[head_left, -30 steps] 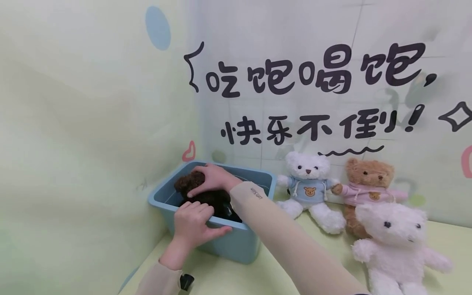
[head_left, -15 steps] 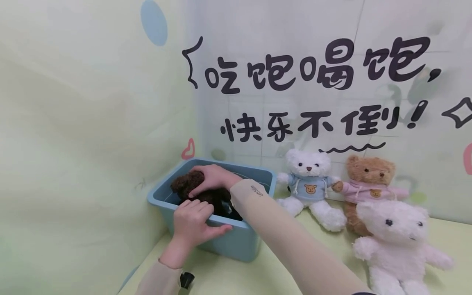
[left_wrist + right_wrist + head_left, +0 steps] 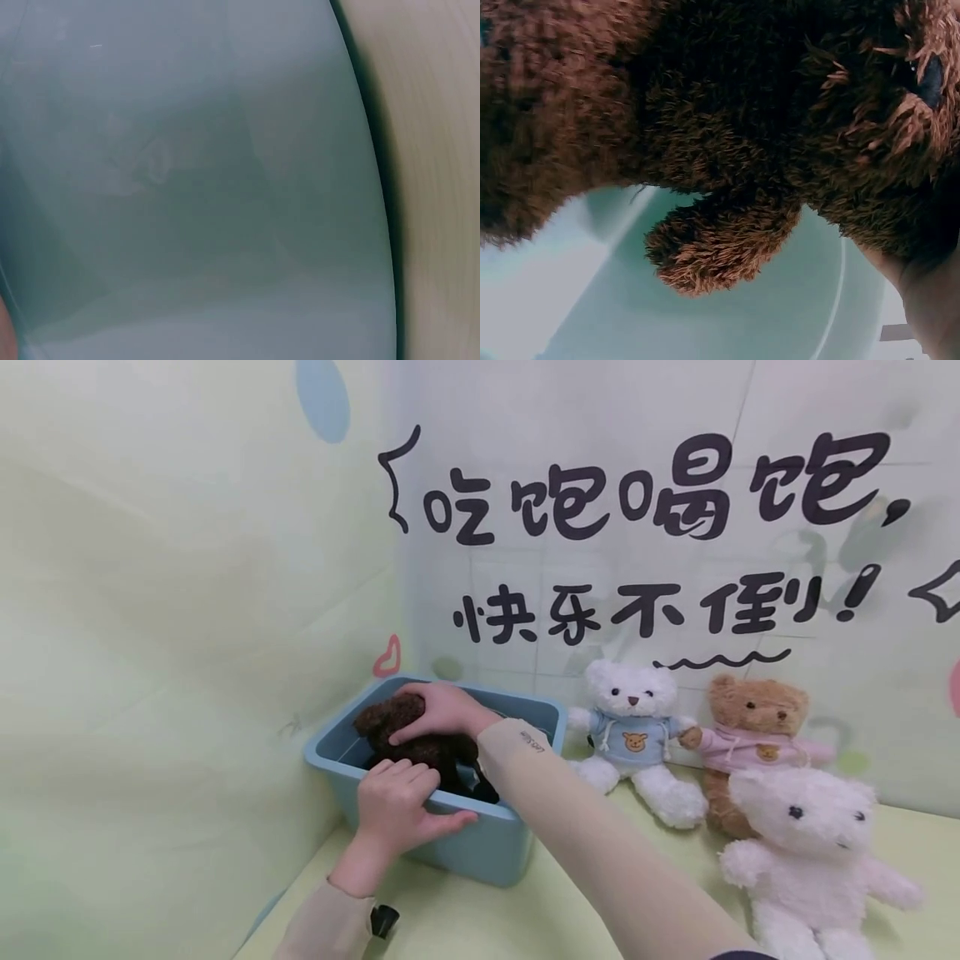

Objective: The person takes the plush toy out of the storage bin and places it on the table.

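Note:
A blue plastic bin (image 3: pixel 480 852) stands in the corner against the wall. Inside it is a dark brown plush bear (image 3: pixel 373 722), its head near the left end. My right hand (image 3: pixel 441 710) reaches over the rim and grips the bear around its head; part of that hand (image 3: pixel 931 307) shows at the right edge of the right wrist view. There, the bear's shaggy body (image 3: pixel 720 135) and one limb hang over the pale bin floor. My left hand (image 3: pixel 393 806) holds the near rim, fingers curled over it and thumb along the outside. Smooth bin wall (image 3: pixel 187 187) fills most of the left wrist view.
To the right of the bin sit a white bear in a blue hoodie (image 3: pixel 633 735), a light brown bear in a pink hoodie (image 3: pixel 757 710) and, closer, a pale pink bear (image 3: pixel 813 852). Walls with a printed sheet (image 3: pixel 510 568) rise behind and at left.
My right hand has raised the dark brown bear slightly inside the bin, so more of its body shows. My left hand keeps its hold on the rim. The head view has shifted a little.

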Available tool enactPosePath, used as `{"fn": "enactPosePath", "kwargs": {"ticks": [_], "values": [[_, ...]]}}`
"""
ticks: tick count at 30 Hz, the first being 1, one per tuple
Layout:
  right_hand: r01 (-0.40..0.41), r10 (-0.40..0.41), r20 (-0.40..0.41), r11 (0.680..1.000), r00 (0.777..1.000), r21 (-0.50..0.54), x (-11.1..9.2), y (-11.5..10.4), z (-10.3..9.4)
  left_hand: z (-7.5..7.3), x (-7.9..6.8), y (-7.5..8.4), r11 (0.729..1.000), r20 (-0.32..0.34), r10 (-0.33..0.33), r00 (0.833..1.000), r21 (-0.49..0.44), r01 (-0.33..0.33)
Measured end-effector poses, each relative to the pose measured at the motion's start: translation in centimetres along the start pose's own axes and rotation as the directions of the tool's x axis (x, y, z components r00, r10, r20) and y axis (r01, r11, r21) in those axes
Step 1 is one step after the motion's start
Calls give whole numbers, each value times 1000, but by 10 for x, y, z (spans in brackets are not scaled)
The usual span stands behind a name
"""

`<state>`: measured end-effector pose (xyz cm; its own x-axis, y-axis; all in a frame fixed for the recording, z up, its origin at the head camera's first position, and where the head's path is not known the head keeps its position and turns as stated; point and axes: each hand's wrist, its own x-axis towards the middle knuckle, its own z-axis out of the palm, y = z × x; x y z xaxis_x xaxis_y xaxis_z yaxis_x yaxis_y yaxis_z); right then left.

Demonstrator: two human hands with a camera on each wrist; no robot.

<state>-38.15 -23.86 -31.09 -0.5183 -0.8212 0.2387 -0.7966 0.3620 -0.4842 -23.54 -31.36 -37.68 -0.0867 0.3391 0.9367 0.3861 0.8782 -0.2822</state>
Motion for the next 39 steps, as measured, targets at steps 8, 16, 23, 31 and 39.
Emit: {"fn": "enactPosePath", "kwargs": {"ticks": [8, 16, 23, 31, 39], "values": [[34, -35, -7, 999, 999, -29, -1, -11, -30, 3, 13, 3, 1000, -52, 19, 998, 0, -19], [17, -20, -42, 999, 999, -50, -8, -19, -67, 8, 7, 3, 1000, -28, -6, 1000, -4, 6], [-1, -5, -81, 997, 997, -77, -16, -27, -90, 5, 9, 7, 1000, -38, 2, 999, -13, -3], [15, -23, -159, 999, 987, -48, -27, -38, -123, 12, 2, 3, 1000, 2, -5, 1000, -16, 5], [17, -20, -230, 1000, 973, -12, -43, -58, -166, 7, 6, 2, 1000, -25, 9, 1000, -4, -9]]}}
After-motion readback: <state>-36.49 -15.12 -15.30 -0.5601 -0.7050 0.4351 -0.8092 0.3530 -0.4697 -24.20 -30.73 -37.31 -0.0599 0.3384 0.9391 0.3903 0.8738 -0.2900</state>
